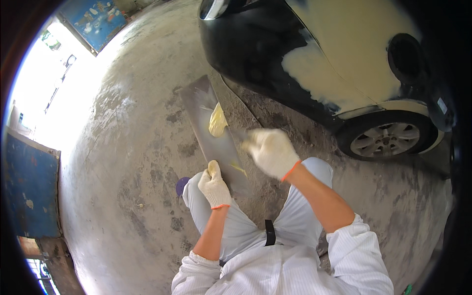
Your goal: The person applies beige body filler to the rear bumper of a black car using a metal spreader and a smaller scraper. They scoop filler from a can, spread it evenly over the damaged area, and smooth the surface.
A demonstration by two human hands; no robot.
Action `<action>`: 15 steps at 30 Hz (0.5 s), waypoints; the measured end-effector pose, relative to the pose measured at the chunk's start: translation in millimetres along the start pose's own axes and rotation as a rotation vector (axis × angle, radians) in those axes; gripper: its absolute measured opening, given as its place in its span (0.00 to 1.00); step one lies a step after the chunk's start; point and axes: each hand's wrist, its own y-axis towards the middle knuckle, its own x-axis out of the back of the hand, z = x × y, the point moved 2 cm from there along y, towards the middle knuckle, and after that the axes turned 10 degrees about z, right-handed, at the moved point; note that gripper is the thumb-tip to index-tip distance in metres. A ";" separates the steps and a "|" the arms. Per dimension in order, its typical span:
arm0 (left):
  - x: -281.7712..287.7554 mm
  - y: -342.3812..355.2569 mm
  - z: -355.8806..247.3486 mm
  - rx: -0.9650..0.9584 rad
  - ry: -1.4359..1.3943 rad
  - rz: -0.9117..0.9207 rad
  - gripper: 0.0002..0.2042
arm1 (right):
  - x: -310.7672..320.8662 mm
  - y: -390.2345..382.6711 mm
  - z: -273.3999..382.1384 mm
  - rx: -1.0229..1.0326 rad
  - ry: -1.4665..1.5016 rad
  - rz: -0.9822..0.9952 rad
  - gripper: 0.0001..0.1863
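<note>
My left hand point(213, 186), in a white knit glove with an orange cuff, grips the left side of a long flat grey board point(206, 142) in front of my knees. A glob of pale yellow paste point(217, 121) lies on the board's upper half, with a smaller streak lower down. Just right of the paste, my gloved right hand point(269, 151) is closed on what looks like a grey scraper point(237, 135), blurred by motion and partly hidden by the fingers. The scraper is at the board's right edge; whether it touches cannot be told.
A black car point(246, 54) with large beige patches point(344, 59) and a front wheel point(383, 137) stands at the upper right. A hose point(241, 101) runs along the concrete floor point(128, 162). A purple disc point(180, 187) lies beside my left knee. Blue metal panels point(34, 187) flank a bright opening.
</note>
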 end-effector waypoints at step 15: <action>18.8 8.3 -34.7 -0.285 0.487 0.001 0.17 | 11.6 19.6 -11.3 0.207 -0.408 -0.123 0.11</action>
